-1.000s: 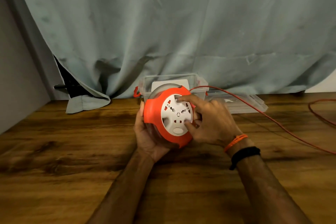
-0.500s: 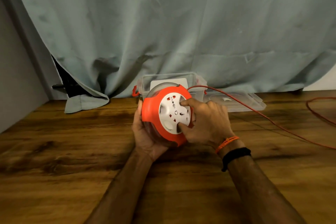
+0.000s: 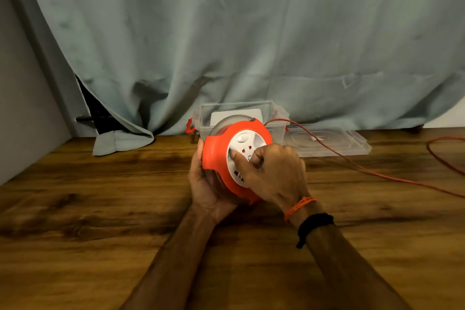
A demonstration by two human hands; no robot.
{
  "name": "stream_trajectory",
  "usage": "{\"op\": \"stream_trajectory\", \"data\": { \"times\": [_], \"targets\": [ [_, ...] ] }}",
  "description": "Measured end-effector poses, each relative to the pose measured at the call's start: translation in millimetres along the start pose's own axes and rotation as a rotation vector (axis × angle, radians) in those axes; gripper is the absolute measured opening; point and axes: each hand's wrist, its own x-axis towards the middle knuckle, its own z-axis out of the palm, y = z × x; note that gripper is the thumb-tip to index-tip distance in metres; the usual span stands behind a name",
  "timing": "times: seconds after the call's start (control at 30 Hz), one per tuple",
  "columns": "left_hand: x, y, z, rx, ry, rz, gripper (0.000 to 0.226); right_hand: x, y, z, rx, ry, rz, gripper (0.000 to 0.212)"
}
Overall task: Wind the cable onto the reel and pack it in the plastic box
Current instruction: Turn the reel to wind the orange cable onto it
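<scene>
An orange cable reel (image 3: pixel 216 156) with a white socket face stands on edge on the wooden table (image 3: pixel 100 209). My left hand (image 3: pixel 203 184) cups its left and back side. My right hand (image 3: pixel 271 173) presses fingers into the white face, covering its right half. The thin red cable (image 3: pixel 352 163) leaves the reel's top, runs right across the table and loops off the right edge. A clear plastic box (image 3: pixel 234 111) with red clips stands just behind the reel, open.
The box's clear lid (image 3: pixel 327 142) lies flat to the right of the box, under the cable. A grey-green curtain (image 3: pixel 251 45) hangs along the back edge of the table. A grey wall (image 3: pixel 22 121) bounds the left side.
My right hand has turned the white face round: the oval button went from the lower part to the top. The fingers moved from the right rim to the left of the face.
</scene>
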Motion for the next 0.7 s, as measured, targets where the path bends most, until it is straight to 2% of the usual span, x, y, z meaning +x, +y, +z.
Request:
{"op": "stream_trajectory", "data": {
  "times": [0.13,0.2,0.33,0.47,0.7],
  "targets": [
    [-0.4,0.0,1.2,0.009,-0.04,-0.006,0.08,8.3,12.9,-18.8,0.153,-0.055,-0.131,0.035],
    [-0.6,0.0,1.1,0.005,-0.051,-0.004,0.083,13.7,23.2,-26.3,0.116,-0.138,-0.228,0.027],
    [0.5,-0.3,-0.5,-0.011,-0.057,-0.009,0.079,19.8,35.2,-34.0,-0.067,-0.236,-0.334,0.055],
    [0.7,-0.3,-1.3,-0.023,-0.071,-0.007,0.078,18.5,37.8,-27.3,-0.173,-0.294,-0.331,0.066],
    [0.9,-0.4,-1.0,-0.047,-0.074,-0.003,0.079,11.7,38.5,-19.7,-0.2,-0.107,-0.323,0.069]
  ]
}}
